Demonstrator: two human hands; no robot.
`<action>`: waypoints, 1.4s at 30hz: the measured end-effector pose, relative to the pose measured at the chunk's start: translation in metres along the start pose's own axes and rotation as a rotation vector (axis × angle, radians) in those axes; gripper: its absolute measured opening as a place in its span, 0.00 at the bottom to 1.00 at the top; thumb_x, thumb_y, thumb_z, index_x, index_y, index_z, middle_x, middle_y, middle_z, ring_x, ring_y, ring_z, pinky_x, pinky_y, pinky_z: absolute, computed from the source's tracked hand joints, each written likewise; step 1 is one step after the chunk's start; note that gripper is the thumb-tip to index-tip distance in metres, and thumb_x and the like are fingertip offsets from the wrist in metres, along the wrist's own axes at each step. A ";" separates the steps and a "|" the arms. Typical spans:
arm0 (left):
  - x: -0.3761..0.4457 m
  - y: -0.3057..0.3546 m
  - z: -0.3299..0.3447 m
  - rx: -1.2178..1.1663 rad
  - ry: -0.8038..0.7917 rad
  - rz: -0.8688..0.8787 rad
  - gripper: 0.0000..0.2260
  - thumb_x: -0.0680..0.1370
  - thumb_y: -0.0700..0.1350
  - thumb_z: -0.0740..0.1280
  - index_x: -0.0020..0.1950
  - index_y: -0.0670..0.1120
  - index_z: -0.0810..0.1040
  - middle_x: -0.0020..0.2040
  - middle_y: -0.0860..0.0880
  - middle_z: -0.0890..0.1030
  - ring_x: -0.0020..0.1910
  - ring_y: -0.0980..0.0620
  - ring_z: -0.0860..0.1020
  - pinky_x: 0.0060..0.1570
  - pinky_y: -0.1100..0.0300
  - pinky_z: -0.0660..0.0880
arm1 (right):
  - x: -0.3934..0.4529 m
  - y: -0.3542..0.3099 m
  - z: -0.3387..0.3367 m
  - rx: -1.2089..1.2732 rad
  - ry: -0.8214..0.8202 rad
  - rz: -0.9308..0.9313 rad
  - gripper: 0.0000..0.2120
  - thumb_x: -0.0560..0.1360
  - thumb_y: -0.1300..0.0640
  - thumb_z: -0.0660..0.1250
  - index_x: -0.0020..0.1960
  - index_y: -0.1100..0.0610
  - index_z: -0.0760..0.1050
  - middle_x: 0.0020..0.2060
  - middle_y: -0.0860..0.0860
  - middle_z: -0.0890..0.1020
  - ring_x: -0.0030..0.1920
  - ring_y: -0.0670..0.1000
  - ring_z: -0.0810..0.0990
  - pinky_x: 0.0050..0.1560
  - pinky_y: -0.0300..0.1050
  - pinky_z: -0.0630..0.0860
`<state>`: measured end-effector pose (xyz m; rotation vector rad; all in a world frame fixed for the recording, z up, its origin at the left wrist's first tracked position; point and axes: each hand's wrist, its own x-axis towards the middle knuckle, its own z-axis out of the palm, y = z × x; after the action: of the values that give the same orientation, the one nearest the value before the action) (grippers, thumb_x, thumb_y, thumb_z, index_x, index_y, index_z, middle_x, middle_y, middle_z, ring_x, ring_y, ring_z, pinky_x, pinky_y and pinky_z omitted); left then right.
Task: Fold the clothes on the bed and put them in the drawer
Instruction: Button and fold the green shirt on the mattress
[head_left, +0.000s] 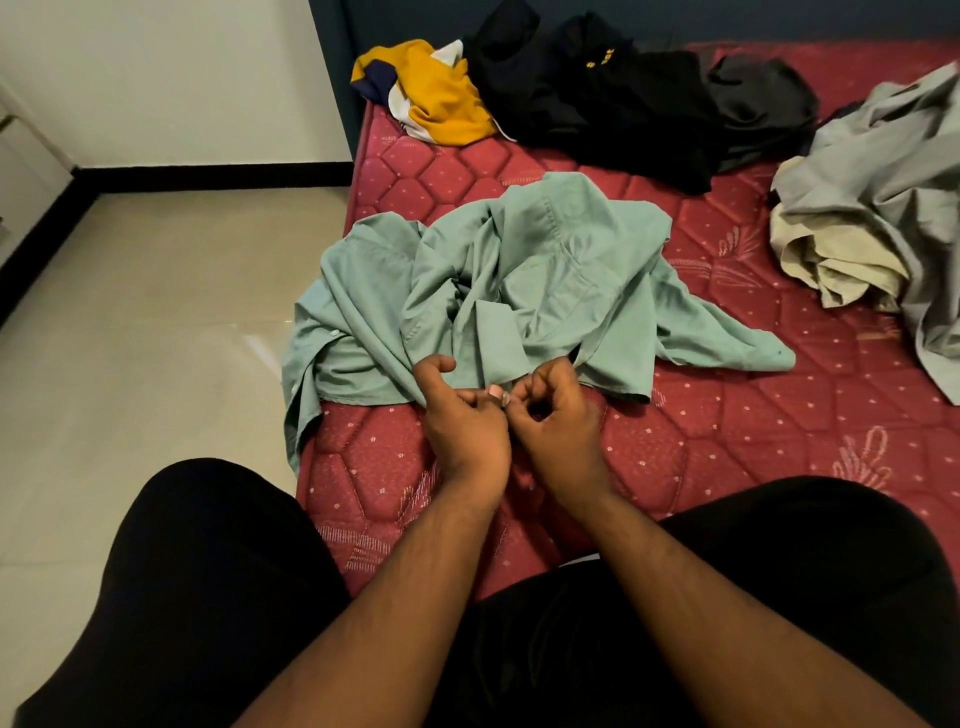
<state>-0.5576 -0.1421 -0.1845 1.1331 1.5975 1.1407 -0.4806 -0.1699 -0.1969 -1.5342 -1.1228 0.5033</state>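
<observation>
Centre of frame: the pale green shirt (519, 291) lies crumpled on the bed (753, 441), its left side hanging over the mattress edge toward the floor (156, 322). At its near hem I see my two hands side by side. The left hand (462, 415) has its fingers curled into the cloth, gripping the hem; the right hand (556, 410) pinches the adjoining edge, fingertips drawn together on the fabric. Both forearms enter from the lower frame, above my black-clad legs (208, 597).

Upper centre: a yellow, white and navy garment (441, 93) touches a heap of black clothes (613, 98) that reaches toward the dark headboard (727, 21). Right edge: a grey garment (883, 182) lies over a cream one (831, 265), well apart from the shirt.

Surface: a bare red quilted mattress with small pale dots and stitched floral motifs. Room: glossy beige floor tiles at left, a white wall (182, 78) at upper left, with a black skirting band (208, 176) along its foot.
</observation>
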 end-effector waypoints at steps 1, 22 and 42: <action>0.002 -0.001 0.000 -0.012 0.002 -0.026 0.20 0.74 0.34 0.69 0.54 0.54 0.64 0.35 0.49 0.78 0.36 0.46 0.80 0.44 0.44 0.79 | -0.001 0.001 0.001 0.008 -0.019 0.011 0.18 0.71 0.66 0.72 0.39 0.50 0.64 0.32 0.50 0.78 0.33 0.45 0.75 0.36 0.38 0.72; 0.009 -0.001 -0.008 -0.055 -0.113 0.025 0.19 0.74 0.33 0.69 0.49 0.53 0.63 0.34 0.47 0.77 0.31 0.52 0.76 0.34 0.61 0.73 | 0.011 0.009 -0.002 -0.281 -0.069 -0.204 0.06 0.67 0.62 0.69 0.33 0.60 0.75 0.30 0.50 0.76 0.32 0.44 0.71 0.34 0.32 0.64; 0.041 0.210 0.024 -0.485 -0.645 0.273 0.14 0.80 0.31 0.59 0.50 0.51 0.69 0.45 0.44 0.75 0.42 0.49 0.74 0.46 0.51 0.73 | 0.057 -0.060 0.019 0.329 -0.308 0.341 0.18 0.73 0.64 0.71 0.61 0.55 0.72 0.53 0.44 0.79 0.55 0.45 0.78 0.56 0.41 0.73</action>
<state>-0.5042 -0.0611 0.0075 1.2353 0.6446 1.0978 -0.4930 -0.1156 -0.1332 -1.3874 -0.9470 1.1313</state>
